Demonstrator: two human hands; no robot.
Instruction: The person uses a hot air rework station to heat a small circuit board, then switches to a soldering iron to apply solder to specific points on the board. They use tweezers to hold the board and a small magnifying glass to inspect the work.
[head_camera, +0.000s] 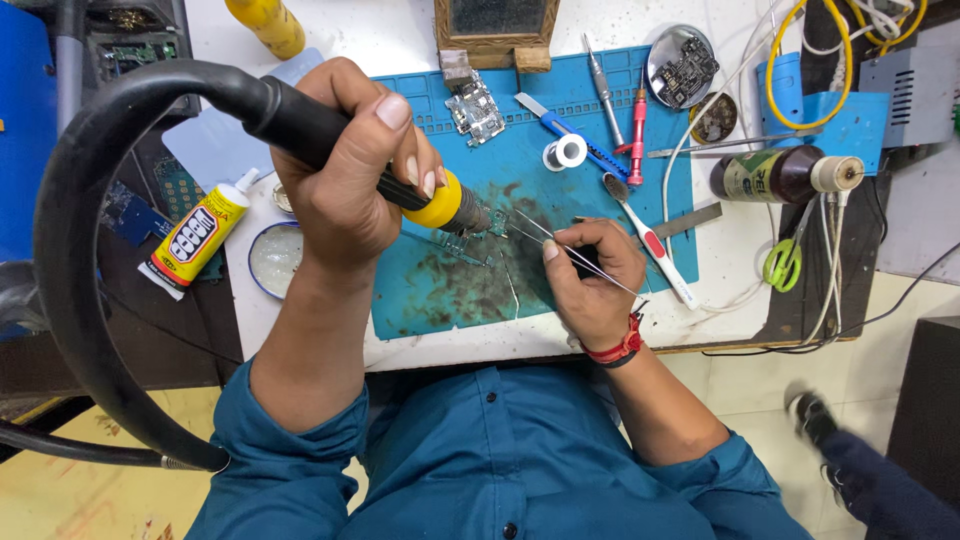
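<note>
Glue tube (193, 238) lies at the left table edge. Left hand (345, 180) is wrapped around a hot-air wand (330, 150), nozzle down over a small board (462, 243) on the blue mat (600, 215). Right hand (590, 275) pinches tweezers (560, 245), tips at the board. A toothbrush (650, 240) lies just beside it.

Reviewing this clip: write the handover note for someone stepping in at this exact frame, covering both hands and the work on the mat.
Left hand: gripping the hot-air handle, its nozzle aimed at the small circuit board.
Right hand: pinching the tweezers, tips at the same board.
Board lies on the stained blue mat; solder spool and a second board sit further back.
Done: tools positioned at the board.
Left: cannot tell whether any part has been lifted or set.
</note>
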